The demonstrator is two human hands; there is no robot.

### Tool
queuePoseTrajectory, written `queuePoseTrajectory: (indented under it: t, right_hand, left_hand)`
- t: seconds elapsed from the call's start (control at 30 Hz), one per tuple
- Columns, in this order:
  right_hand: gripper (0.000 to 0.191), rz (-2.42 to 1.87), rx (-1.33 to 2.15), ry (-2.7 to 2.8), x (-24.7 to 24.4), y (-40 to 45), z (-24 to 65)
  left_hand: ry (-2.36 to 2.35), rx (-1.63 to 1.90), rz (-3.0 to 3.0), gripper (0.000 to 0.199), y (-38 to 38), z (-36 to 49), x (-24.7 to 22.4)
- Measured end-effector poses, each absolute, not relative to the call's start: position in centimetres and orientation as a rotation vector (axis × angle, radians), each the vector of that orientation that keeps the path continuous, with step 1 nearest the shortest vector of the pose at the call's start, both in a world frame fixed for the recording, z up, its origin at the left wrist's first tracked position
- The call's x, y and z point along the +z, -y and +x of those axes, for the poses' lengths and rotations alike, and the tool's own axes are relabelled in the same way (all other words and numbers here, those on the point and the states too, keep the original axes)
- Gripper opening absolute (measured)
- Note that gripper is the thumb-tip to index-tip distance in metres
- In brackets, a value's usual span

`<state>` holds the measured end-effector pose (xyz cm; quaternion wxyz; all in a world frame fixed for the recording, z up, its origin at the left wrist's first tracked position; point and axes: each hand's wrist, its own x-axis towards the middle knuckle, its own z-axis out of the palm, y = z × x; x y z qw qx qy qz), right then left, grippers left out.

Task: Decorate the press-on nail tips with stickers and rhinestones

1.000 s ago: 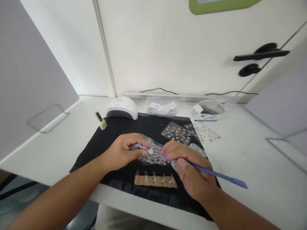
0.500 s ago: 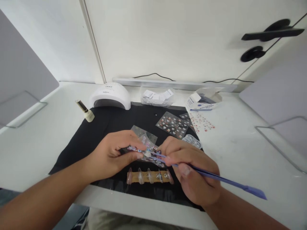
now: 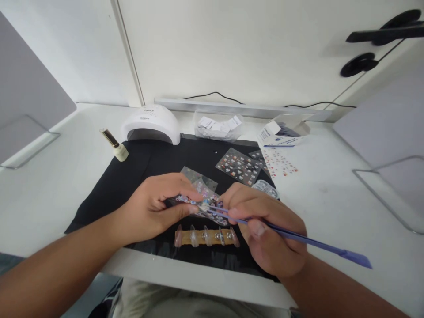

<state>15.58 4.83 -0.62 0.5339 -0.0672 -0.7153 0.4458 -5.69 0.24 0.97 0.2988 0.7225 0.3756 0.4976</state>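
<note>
My left hand pinches the edge of a clear sheet of colourful nail stickers between thumb and forefinger. In my right hand is a pair of blue-purple tweezers, its tips at the sheet beside my left fingertips. Whether the tips grip a sticker is too small to tell. Just below the sheet, several false nails stand in a row on a tan strip, some with shiny gems. Another transparent sticker sheet lies partly under the held one.
A black mat covers the table's middle. Behind are a white nail lamp, a clear box of packets and an open carton. A polish bottle stands left; sticker sheets and a clear case lie right.
The camera view has shifted slightly, so the table sits a little higher in the picture. Both hands keep their grips, and the tweezers stay at the sticker sheet.
</note>
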Motion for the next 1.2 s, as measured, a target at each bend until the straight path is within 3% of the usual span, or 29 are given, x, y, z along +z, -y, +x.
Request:
queuePoseTrajectory:
  t: [0.87,1.2]
  right_hand:
    - [0.025,-0.286,1.230,1.603,-0.8,-4.8,15.6]
    - [0.020,-0.327,1.183,1.622,-1.1,-4.6,15.9]
  left_hand:
    - [-1.075,1.274,1.578,0.020,-0.3,-5.9,0.6]
    - [-1.429,1.228,1.550,0.019,-3.7,-9.1,-0.7]
